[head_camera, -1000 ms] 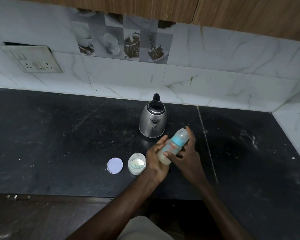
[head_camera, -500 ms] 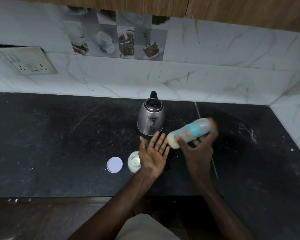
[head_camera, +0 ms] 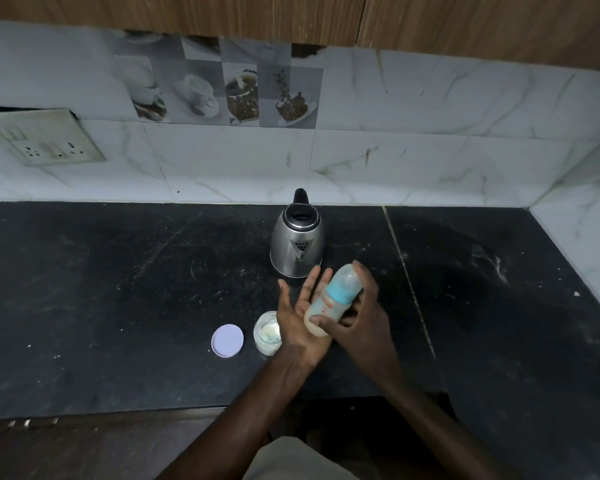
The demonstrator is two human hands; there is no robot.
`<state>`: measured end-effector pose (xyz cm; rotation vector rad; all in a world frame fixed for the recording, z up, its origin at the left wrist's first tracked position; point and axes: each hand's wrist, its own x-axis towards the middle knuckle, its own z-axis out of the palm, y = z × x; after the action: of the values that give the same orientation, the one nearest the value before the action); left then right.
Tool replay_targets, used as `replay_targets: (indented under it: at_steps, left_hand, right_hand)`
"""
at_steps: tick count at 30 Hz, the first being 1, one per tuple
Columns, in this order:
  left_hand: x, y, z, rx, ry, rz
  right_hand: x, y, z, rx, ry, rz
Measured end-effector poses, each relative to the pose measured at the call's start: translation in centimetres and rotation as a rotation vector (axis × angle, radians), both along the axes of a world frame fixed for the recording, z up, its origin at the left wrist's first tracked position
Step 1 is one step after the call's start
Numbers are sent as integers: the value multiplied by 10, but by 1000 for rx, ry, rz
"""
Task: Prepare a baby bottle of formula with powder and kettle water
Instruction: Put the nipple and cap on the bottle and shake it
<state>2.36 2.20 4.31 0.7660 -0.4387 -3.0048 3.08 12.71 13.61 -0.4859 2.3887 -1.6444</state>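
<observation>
My right hand (head_camera: pixel 359 318) grips a capped baby bottle (head_camera: pixel 333 299) with a blue collar and milky liquid inside, tilted with its cap toward the kettle. The bottle's base rests against the palm of my left hand (head_camera: pixel 300 322), which is flat with fingers spread. A steel kettle (head_camera: pixel 297 242) stands just behind my hands, its lid closed. An open jar of white powder (head_camera: pixel 266 336) sits to the left of my left hand, partly hidden by it. The jar's round pale lid (head_camera: pixel 227 340) lies flat on the black counter (head_camera: pixel 118 289) further left.
Marble-tiled wall runs behind the counter, with a socket plate (head_camera: pixel 47 140) at far left. Wooden cabinets hang overhead. The side wall closes the counter at the right. The counter's front edge lies just below my wrists.
My right hand swung the bottle out to the right away from the left palm, then brought it back against the palm. The left hand stayed open in place.
</observation>
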Motion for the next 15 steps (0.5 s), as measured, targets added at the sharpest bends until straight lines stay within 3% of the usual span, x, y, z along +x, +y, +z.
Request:
replay_targets:
  at_steps: [3,9,11,13,15]
  left_hand:
    - [3,-1,4,12,0,-18]
    - [3,1,13,33,3,-51]
    - [2,4,14,48,5,-57]
    - [0,4,14,3,-6,-50]
    - [-1,1,9,-94,-41,-34]
  right_hand:
    - [-12,5,3,-46,-48,93]
    - [-38,29,-11,190,21,208]
    - [-46,31,2,308,149,211]
    - [-52,34,24,287,194,107]
    - [-53,32,34,25,279,-177]
